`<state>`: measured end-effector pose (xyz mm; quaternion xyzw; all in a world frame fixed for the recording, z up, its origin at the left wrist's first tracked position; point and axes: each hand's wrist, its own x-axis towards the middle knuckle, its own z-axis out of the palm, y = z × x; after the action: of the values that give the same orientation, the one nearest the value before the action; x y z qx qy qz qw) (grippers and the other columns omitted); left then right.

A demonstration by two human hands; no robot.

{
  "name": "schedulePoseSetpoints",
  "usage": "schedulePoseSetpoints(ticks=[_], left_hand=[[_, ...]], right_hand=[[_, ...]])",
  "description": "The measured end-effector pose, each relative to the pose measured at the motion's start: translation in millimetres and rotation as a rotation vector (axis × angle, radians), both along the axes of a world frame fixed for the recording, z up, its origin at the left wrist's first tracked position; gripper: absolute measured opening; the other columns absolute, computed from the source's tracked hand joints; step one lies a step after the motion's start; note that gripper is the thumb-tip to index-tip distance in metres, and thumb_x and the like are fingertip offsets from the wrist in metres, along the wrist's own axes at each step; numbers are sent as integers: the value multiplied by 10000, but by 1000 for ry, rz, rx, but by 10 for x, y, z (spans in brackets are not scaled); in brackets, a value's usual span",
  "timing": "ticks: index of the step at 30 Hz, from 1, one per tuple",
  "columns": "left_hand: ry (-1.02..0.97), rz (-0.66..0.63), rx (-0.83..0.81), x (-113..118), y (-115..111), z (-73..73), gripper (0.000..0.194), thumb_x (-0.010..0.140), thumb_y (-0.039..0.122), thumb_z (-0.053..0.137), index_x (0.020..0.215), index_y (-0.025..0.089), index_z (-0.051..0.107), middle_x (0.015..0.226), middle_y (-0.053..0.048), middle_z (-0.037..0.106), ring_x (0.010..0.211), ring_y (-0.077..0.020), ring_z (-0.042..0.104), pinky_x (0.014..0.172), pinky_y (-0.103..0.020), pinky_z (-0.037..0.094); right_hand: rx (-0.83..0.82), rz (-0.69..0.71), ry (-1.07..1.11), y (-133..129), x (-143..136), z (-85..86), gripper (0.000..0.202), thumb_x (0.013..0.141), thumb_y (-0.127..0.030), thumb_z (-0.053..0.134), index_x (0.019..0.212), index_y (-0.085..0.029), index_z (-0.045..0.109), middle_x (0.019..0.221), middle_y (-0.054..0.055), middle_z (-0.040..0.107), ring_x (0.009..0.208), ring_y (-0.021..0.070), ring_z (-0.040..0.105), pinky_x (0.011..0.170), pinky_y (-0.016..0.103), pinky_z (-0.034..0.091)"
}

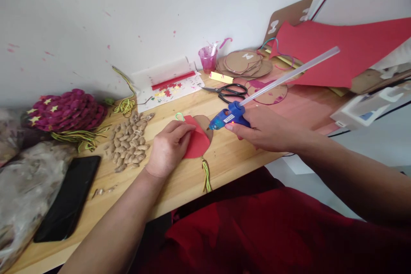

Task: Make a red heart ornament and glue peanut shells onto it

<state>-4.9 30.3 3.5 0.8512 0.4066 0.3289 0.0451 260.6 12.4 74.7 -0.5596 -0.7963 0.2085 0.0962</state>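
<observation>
My right hand (268,126) grips a blue hot glue gun (229,116) with a long clear glue stick (289,78) coming out of its back. Its nozzle points left, close to a brown cardboard disc (204,125). Red paper (197,143) covers much of the disc, and its edge is lifted on the right side. My left hand (170,145) pinches the paper between thumb and fingers. From the disc's lower edge hangs a yellow-green and dark yarn tassel (206,174); a light green loop (180,116) shows at its top.
Left of my hand lie peanuts (128,142), a black phone (69,197) and a purple pinecone-like craft (67,110). Scissors (229,90), a pink cup (208,59) and stacked cardboard discs (244,63) stand behind. Large red paper (340,51) lies at right.
</observation>
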Motion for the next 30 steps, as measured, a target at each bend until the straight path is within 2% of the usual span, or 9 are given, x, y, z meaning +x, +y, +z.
schedulePoseSetpoints(ticks=[7,14,18,23,26,30], left_hand=[[17,3,4,4,-9,9,204,972,151,552,1029,167,747,1035,-60,738,920,-152,700,851,-247,557],[25,2,31,13,-13,12,198,973,149,560,1029,160,749,1035,-66,739,920,-152,701,847,-247,563],[25,0,37,19,-12,9,181,970,159,577,1035,158,745,1043,-70,736,927,-155,700,862,-253,565],[25,-12,30,18,-16,-1,184,967,146,580,1065,155,735,1059,-72,726,944,-151,694,875,-247,559],[27,-14,25,16,-21,-3,186,970,156,581,1088,175,723,1074,-64,721,952,-154,694,876,-254,563],[37,-19,11,24,-28,-15,239,964,156,584,1182,177,681,1111,-77,705,975,-169,695,898,-283,571]], right_hand=[[-21,-9,-13,-72,40,10,356,977,-469,456,962,-172,653,708,55,644,683,225,598,655,316,376],[-41,-11,37,-120,84,18,329,967,-470,478,909,-193,646,703,53,654,708,231,625,648,309,384],[-151,-45,79,-130,96,50,346,966,-496,486,844,-201,620,624,25,626,606,197,619,589,294,384],[-426,-129,172,-85,159,74,402,952,-536,530,755,-193,602,591,8,632,431,128,559,474,270,388],[-521,-212,406,-1,192,-1,367,975,-476,535,762,-184,594,712,35,704,411,94,543,432,246,396],[-569,-390,916,175,127,-202,330,1023,-444,456,855,-192,586,769,49,722,409,102,574,355,219,369]])
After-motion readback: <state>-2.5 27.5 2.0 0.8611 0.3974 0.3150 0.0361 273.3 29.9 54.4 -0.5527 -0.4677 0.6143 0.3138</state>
